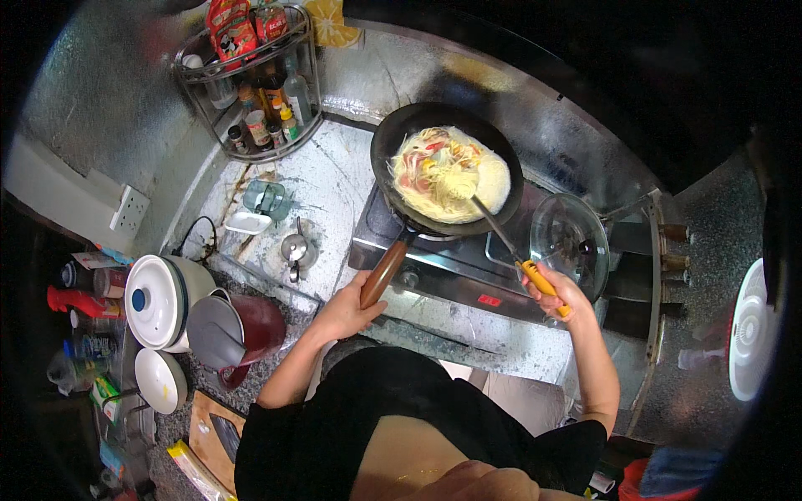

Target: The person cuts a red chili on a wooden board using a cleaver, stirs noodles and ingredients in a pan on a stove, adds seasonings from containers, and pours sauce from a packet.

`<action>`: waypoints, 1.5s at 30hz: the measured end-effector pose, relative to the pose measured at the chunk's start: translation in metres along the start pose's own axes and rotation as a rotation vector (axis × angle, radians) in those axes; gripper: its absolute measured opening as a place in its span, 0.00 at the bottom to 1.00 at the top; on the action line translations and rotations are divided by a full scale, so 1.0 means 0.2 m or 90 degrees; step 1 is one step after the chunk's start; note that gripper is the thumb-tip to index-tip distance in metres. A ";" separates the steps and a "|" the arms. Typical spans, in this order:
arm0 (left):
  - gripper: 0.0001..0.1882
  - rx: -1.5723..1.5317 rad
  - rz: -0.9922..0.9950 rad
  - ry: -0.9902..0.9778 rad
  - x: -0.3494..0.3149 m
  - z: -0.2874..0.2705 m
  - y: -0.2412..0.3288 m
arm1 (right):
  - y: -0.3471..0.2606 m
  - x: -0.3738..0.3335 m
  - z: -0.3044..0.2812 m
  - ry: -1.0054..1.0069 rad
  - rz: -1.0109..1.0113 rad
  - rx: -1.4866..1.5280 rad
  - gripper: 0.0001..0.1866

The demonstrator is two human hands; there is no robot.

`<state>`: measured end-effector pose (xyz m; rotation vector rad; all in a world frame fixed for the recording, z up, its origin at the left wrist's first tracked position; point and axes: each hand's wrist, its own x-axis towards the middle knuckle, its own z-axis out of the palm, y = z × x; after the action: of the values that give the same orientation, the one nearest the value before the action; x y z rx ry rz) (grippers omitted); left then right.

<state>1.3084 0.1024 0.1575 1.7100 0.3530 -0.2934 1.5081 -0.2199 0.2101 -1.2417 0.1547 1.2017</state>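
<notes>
My left hand (351,307) grips the pan (447,171) handle at seven o'clock; my right hand (558,292) holds the spatula (501,234), stirring noodles (443,171).

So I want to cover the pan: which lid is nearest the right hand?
The clear glass lid, lying beside the stove just above the right hand. The white lid with the blue knob sits on a pot far off at the left.
</notes>
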 end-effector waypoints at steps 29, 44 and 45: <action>0.29 0.240 0.062 -0.017 0.07 -0.16 -0.07 | -0.07 0.09 0.15 0.496 -0.435 -1.168 0.10; 0.29 0.252 -0.084 0.052 0.62 -1.11 -0.15 | -0.05 -0.20 0.30 0.559 -0.272 -1.088 0.13; 0.30 0.244 -0.057 0.196 0.75 -1.27 -0.26 | -0.04 -0.18 0.31 0.559 -0.324 -1.072 0.14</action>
<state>1.4239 0.3704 0.0938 2.1270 0.6322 -0.1673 1.4684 -0.1932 0.2641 -2.9545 -0.6549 -0.0020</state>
